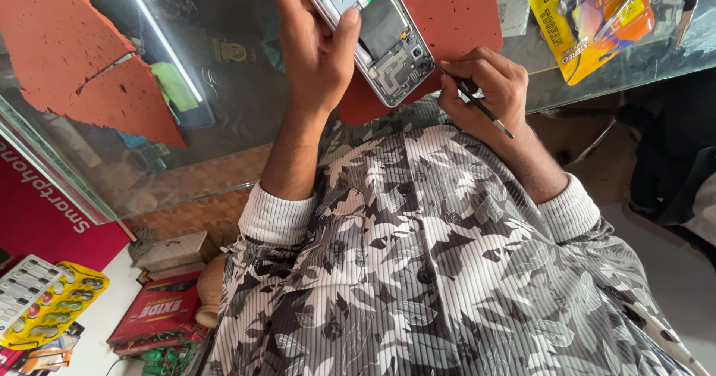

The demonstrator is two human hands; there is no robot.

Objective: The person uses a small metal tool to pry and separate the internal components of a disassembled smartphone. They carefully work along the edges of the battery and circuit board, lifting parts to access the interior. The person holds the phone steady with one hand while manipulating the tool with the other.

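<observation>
Head view: my left hand (317,48) grips the opened silver smartphone (373,33), top cut off, over the red rubber mat (455,10); my right hand (485,85) pinches a thin black tool (477,106) beside it.

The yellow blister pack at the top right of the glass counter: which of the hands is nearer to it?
Right. The right hand, holding a thin tool, is below-left of the yellow blister pack. The left hand is farther away, gripping the opened phone.
</observation>
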